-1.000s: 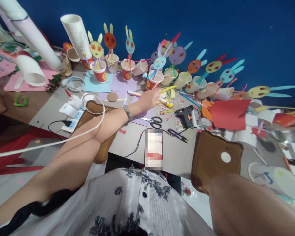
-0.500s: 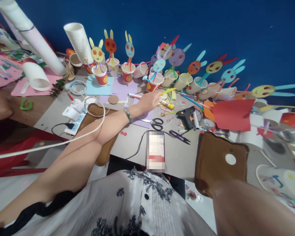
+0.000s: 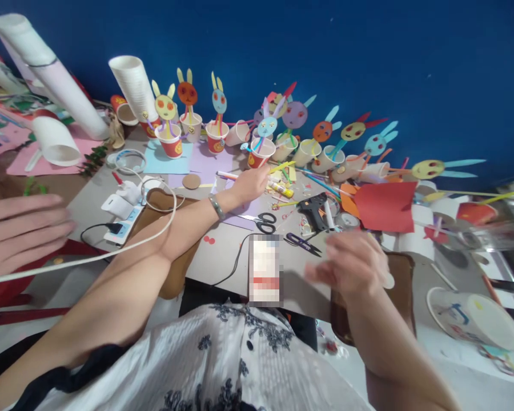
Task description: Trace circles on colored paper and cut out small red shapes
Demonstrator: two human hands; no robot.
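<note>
My left hand (image 3: 253,184), with a bracelet on the wrist, reaches to the foot of a red paper cup (image 3: 261,153) bearing a blue rabbit face (image 3: 267,126). Its fingers are pressed together; what they hold is hidden. Yellow strips (image 3: 283,166) stick out past the fingertips. Motion smears my right hand (image 3: 354,264), raised over the brown tray (image 3: 400,279) at the right; its fingers look bent. Between the hands lie black scissors (image 3: 265,222), purple-handled snips (image 3: 303,244), a black glue gun (image 3: 314,211) and a glue stick (image 3: 282,189).
Rabbit-faced cups stand along the blue wall (image 3: 197,28). A phone (image 3: 265,268) lies at the front edge. A white cable (image 3: 124,250) passes over my left forearm near a power strip (image 3: 124,225). Another person's hand (image 3: 25,234) is at the left. Red paper (image 3: 385,205) lies right.
My right hand has come up into view over the brown tray. The other person's hand has appeared at the left. My left hand stays by the red cup. The view has shifted slightly.
</note>
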